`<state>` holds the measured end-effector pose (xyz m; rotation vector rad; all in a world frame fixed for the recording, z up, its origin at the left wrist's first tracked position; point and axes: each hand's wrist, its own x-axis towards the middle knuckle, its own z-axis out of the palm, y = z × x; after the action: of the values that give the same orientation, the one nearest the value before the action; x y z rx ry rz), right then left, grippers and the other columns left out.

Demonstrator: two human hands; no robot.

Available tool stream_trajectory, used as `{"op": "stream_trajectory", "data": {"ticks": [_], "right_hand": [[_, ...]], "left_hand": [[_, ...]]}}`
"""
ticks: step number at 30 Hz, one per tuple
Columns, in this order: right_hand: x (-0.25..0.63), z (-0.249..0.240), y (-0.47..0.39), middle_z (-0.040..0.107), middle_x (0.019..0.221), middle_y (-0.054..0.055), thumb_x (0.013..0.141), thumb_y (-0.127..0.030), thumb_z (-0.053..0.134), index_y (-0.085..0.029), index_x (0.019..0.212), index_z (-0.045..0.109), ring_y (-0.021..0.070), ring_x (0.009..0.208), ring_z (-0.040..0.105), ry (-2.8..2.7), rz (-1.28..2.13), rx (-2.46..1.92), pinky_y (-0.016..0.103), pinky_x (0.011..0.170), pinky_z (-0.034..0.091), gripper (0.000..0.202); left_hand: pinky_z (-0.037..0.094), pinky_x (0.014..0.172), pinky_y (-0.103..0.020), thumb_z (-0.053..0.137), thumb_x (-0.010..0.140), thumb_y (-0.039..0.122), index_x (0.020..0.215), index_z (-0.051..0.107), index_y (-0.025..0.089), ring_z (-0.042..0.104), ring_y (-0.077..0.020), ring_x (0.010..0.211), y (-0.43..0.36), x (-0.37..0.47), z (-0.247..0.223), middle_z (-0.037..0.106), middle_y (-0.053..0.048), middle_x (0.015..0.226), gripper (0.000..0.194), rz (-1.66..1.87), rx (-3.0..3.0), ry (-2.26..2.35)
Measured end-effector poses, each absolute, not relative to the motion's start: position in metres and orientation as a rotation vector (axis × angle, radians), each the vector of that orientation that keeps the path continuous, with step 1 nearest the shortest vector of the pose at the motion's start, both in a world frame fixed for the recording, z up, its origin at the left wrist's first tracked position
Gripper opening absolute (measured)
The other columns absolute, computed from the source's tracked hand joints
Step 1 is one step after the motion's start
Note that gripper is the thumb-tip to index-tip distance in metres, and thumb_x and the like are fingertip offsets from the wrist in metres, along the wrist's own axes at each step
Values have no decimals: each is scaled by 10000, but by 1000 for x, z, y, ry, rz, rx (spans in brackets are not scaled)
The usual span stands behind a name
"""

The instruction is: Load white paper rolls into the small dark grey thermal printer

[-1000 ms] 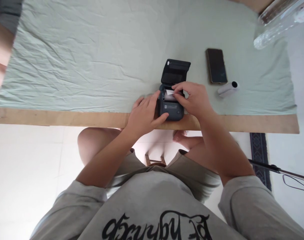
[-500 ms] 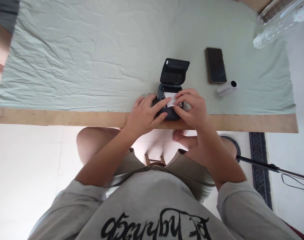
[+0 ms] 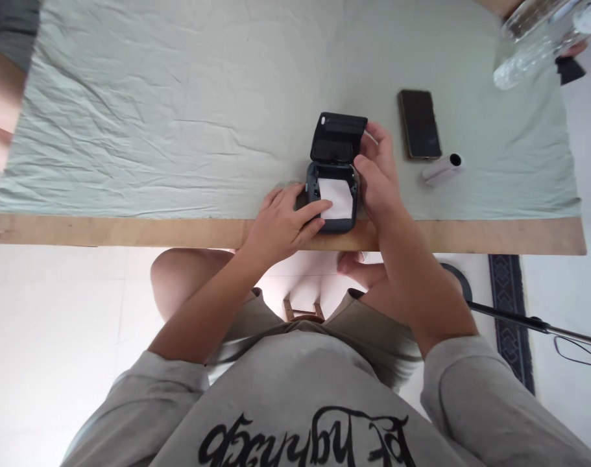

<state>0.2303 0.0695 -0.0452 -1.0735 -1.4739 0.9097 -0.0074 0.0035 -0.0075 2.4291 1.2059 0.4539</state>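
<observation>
The boxy dark-grey device (image 3: pixel 333 226), black lid (image 3: pixel 337 139) raised, sits between left hand (image 3: pixel 281 224), fingers loosely spread, one touching flat white paper (image 3: pixel 340 196), and right hand (image 3: pixel 379 178), half-curled at the lid; its grip I cannot tell.

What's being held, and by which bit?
Nothing for certain. Left hand: on the dark device at its left side, one finger on the white paper. Right hand: at the open lid, right edge; whether it grips there, I can't tell.

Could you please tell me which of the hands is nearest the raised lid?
The right hand, at the edge of the black lid; the left hand has a finger on the white paper.
</observation>
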Motion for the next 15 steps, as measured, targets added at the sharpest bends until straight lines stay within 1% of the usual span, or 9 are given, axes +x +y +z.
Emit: {"op": "stream_trajectory", "data": {"ticks": [3, 5, 9, 11, 13, 15], "right_hand": [[228, -40, 70, 607, 1423, 55, 980, -566, 422, -402, 1380, 332, 240, 1320, 624, -1518, 812, -1180, 463, 1069, 555, 441], [228, -35, 65, 629, 1371, 49, 1000, -557, 385, -404, 1346, 384, 243, 1290, 643, -1516, 754, -1218, 459, 1031, 575, 378], [225, -27, 55, 675, 1245, 29, 986, -475, 486, -405, 1220, 526, 229, 1165, 686, -1516, 727, -1200, 440, 986, 598, 248], [224, -24, 51, 685, 1202, 27, 974, -420, 505, -391, 1198, 558, 220, 1102, 692, -1502, 751, -1189, 442, 980, 603, 232], [224, -23, 49, 681, 1221, 27, 941, -384, 524, -368, 1199, 559, 225, 1129, 678, -1501, 761, -1175, 463, 1017, 588, 261], [226, -24, 45, 669, 1270, 28, 879, -362, 558, -348, 1184, 548, 239, 1202, 650, -1529, 744, -1162, 479, 1073, 555, 305]], "left_hand": [[358, 1180, -537, 338, 1082, 528, 1404, 649, 299, 497, -325, 1417, 3, -7, -7, 532, -183, 1489, 502, 449, 2439, 1202], [361, 1182, -533, 334, 1082, 531, 1398, 649, 301, 496, -317, 1416, 3, -7, -6, 542, -178, 1479, 501, 447, 2437, 1204], [365, 1183, -527, 333, 1081, 532, 1384, 653, 292, 504, -314, 1409, 2, -6, -5, 560, -183, 1454, 502, 458, 2439, 1213], [363, 1184, -531, 338, 1081, 528, 1390, 646, 298, 502, -318, 1410, 2, -6, -5, 557, -177, 1461, 493, 464, 2436, 1213], [363, 1184, -532, 344, 1081, 526, 1396, 638, 308, 502, -318, 1408, 2, -6, -5, 556, -167, 1466, 483, 461, 2432, 1211], [366, 1182, -531, 348, 1080, 524, 1394, 638, 309, 503, -316, 1407, 2, -6, -5, 558, -165, 1463, 478, 458, 2433, 1207]]}}
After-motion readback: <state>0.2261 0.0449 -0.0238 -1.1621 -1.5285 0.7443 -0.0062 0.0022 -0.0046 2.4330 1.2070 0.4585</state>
